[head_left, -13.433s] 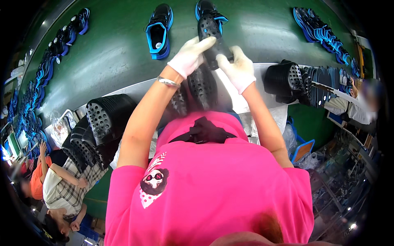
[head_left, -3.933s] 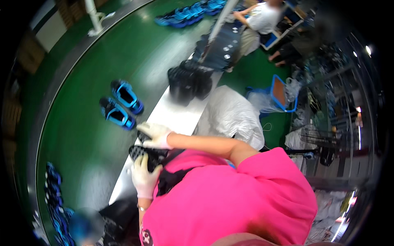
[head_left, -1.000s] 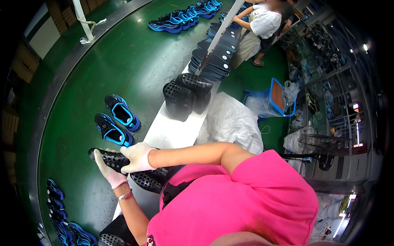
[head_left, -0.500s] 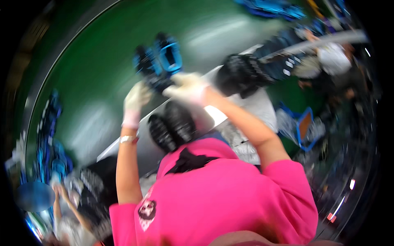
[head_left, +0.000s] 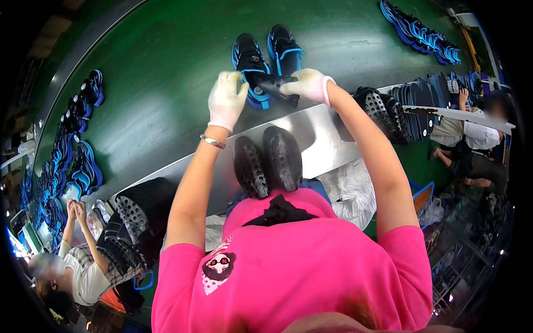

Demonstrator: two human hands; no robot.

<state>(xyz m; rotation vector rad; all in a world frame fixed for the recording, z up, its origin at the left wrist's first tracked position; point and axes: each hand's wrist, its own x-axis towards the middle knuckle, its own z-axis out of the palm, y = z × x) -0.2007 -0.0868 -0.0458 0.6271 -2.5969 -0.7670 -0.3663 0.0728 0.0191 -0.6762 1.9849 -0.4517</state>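
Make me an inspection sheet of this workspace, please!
Surface: glossy green worktop, silvery metal front strip.
Job's things: two black and blue sneakers; black tapered holed piece at them; two black rounded holed forms near the pink shirt.
Clutter: stacked black holed shells both sides; rows of sneakers farther off.
Hands: white-gloved left hand half open beside the piece; white-gloved right hand grips it.
Cables: nothing seen.
Surroundings: crumpled white sheeting; co-workers left and right.

Your left hand (head_left: 226, 99) and right hand (head_left: 306, 85) wear off-white gloves (head_left: 223, 84) with pale pink cuffs (head_left: 223, 119). Your shirt (head_left: 311, 266) is bright pink. The pair of shoes (head_left: 248, 54) before you is black with light-blue trim; the held form (head_left: 271, 83), black; the work surface (head_left: 166, 72), green; the left co-worker's garment (head_left: 117, 275), checked.
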